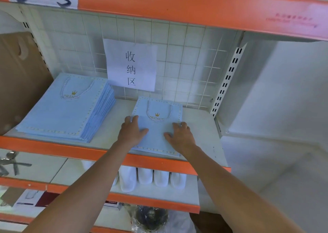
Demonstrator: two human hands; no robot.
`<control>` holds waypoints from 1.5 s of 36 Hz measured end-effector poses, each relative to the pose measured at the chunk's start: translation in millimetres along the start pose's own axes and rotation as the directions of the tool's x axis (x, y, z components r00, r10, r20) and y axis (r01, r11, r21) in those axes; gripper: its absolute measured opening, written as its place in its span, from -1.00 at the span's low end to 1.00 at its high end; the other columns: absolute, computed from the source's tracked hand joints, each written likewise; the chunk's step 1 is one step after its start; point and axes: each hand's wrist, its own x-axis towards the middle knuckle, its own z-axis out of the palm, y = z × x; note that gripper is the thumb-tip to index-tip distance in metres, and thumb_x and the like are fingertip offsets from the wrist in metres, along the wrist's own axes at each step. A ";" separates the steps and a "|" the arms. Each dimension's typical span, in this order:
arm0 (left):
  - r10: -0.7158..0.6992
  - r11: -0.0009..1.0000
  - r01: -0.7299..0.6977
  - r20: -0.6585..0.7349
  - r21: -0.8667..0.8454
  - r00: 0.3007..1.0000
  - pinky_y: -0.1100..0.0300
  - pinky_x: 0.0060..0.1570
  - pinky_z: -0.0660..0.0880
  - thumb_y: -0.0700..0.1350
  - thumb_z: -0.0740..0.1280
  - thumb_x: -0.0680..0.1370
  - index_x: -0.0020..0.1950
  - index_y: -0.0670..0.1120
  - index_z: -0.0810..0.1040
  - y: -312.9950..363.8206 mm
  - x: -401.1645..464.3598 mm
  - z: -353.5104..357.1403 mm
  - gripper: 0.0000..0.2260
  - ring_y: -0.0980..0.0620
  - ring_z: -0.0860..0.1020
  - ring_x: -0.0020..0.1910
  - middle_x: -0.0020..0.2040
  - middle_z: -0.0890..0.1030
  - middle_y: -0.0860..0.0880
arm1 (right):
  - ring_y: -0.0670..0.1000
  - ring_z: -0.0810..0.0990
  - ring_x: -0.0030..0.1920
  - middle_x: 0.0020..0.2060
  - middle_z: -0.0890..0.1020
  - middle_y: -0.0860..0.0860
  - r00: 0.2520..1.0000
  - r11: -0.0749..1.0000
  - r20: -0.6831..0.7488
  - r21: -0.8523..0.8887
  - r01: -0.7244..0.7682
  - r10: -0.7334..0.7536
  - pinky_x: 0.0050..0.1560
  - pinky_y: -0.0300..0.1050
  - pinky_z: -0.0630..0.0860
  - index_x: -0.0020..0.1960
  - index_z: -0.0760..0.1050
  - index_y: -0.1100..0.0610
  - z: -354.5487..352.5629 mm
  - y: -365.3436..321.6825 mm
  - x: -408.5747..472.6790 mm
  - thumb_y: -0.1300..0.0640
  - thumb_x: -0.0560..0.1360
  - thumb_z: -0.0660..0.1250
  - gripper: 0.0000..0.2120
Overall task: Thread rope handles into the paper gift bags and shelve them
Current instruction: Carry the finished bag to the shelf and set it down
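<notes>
Orange-edged shelf (106, 154) (wire grid behind) carries a bag stack (58, 112); left hand (132, 132) and right hand (181, 136), spread flat, press a bag (156, 137).

small bag (158, 137): matt pale blue paper, smooth, gold print
rope handle (159, 116): twisted white cord with a slight sheen
bag stack (65, 112): same matt blue paper, layered edges showing
shelf (110, 126): smooth off-white board, orange painted metal front edge
back grid (186, 58): thin white coated wire
sign (130, 65): plain white matt paper, black print
box (19, 80): brown matt cardboard
upright (229, 76): white painted metal, slotted
</notes>
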 end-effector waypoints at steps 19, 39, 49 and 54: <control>0.555 0.806 -0.501 -0.107 0.316 0.825 0.04 -0.38 0.47 -0.12 0.50 0.39 -0.14 -0.23 0.58 132.2 -67.6 73.1 -0.79 -0.25 0.56 -0.18 -0.20 0.55 -0.20 | 0.15 0.51 0.19 0.20 0.52 0.09 0.955 0.972 -0.216 -0.071 -0.224 0.205 0.10 0.03 0.45 0.41 0.35 0.06 -32.9 113.6 -106.6 -0.06 0.64 0.09 -0.60; 0.872 0.360 -0.933 0.351 0.012 0.341 0.02 0.18 0.38 0.08 0.09 0.65 0.38 -0.09 0.40 286.7 -444.6 220.4 -0.61 -0.12 0.36 0.30 0.32 0.43 -0.11 | 0.15 0.50 0.21 0.19 0.55 0.08 0.500 0.551 -0.339 0.068 -0.832 0.797 0.09 0.05 0.46 0.30 0.42 0.04 -20.4 248.8 -570.8 -0.15 0.60 0.11 -0.61; 0.916 -0.057 -0.989 0.388 -0.133 -0.105 -0.06 -0.27 0.53 -0.01 0.44 0.43 -0.08 -0.17 0.58 304.7 -709.8 246.7 -0.76 -0.25 0.56 -0.08 -0.11 0.58 -0.20 | 0.15 0.49 0.25 0.20 0.54 0.09 0.118 0.188 -0.292 0.224 -0.956 0.949 0.14 0.07 0.45 0.35 0.37 0.04 20.9 226.4 -833.6 -0.19 0.59 0.11 -0.56; 0.877 -0.228 -0.937 0.363 -0.264 -0.316 -0.01 0.01 0.47 0.07 0.21 0.60 0.25 -0.14 0.49 306.8 -817.4 252.3 -0.65 -0.17 0.45 0.20 0.19 0.51 -0.14 | 0.15 0.48 0.25 0.23 0.52 0.09 -0.115 -0.035 -0.247 0.307 -0.951 0.962 0.14 0.06 0.43 0.41 0.34 0.03 34.4 205.0 -936.7 -0.18 0.60 0.11 -0.54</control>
